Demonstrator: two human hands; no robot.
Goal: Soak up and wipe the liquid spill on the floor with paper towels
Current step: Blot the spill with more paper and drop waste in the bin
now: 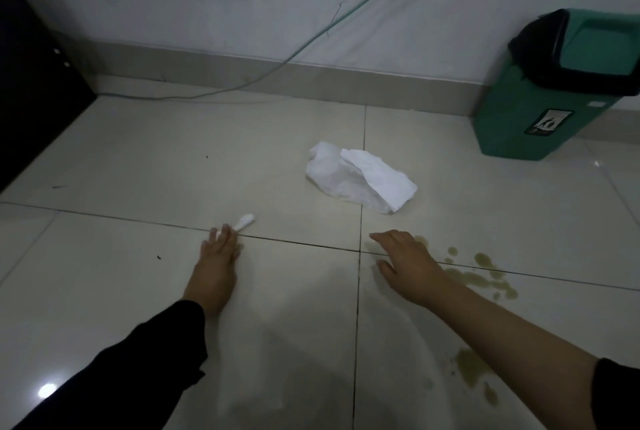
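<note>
Pale floor tiles (138,166) carry yellowish spill (485,273) beneath and right of the spread, empty right hand (405,263). Crumpled paper towels (360,176) lie ahead, nearer that hand, long axis slanting toward near-right. Left hand (218,253), fingers extended, touches a small paper scrap (246,221).

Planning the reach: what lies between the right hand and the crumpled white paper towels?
Head view: only bare pale floor tile with a dark grout line separates the right hand from the crumpled white paper towels.
</note>
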